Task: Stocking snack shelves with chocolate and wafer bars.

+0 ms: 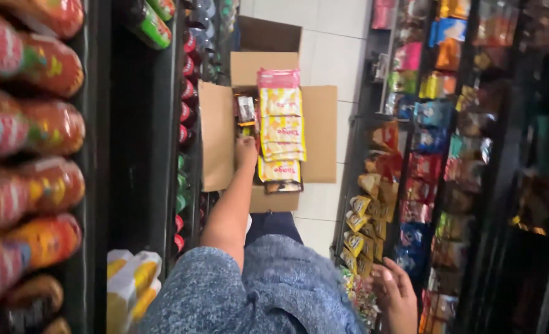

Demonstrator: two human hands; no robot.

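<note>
An open cardboard box (319, 133) stands on the tiled floor in a shop aisle. A row of yellow snack packs (280, 131) lies on top of it, with a pink pack (278, 78) at the far end. My left hand (246, 150) reaches down into the box beside the yellow packs, its fingers hidden among dark packets (245, 108). My right hand (396, 292) is low at the right, fingers apart, holding nothing, beside small colourful packets (360, 295) on the shelf edge. I wear a blue-grey top (268, 291).
Dark shelves line both sides of the aisle. The left ones hold red-orange wrapped bottles (36, 130) and green and red bottles (185, 111). The right shelf holds several hanging snack bags (373, 204). White packs (129, 281) sit low on the left.
</note>
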